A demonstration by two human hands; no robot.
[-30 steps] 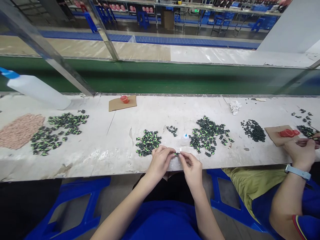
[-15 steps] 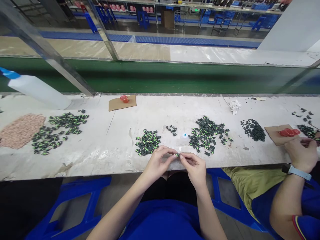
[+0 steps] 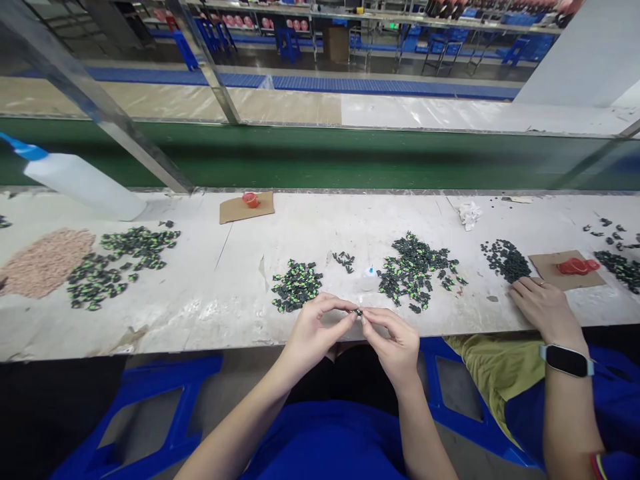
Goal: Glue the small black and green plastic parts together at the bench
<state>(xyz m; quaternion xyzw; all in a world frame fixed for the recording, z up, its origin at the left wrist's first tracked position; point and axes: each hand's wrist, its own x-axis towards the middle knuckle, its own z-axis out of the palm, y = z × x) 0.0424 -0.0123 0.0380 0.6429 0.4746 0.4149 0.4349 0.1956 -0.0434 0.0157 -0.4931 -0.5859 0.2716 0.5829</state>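
Dark piece (image 3: 357, 312) in fingertips (image 3: 345, 324), small bottle (image 3: 370, 280) beyond, piles (image 3: 417, 269) either side

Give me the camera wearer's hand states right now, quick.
Left hand: closed, pinching a small, dark, plastic-looking piece.
Right hand: closed, pinching the same piece from the other side.

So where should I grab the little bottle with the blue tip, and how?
Pinch the little bottle around its pale body, probably coming from the near side: it seems to stand upright, its blue tip is tiny, and the dark-and-green pieces crowd its right.
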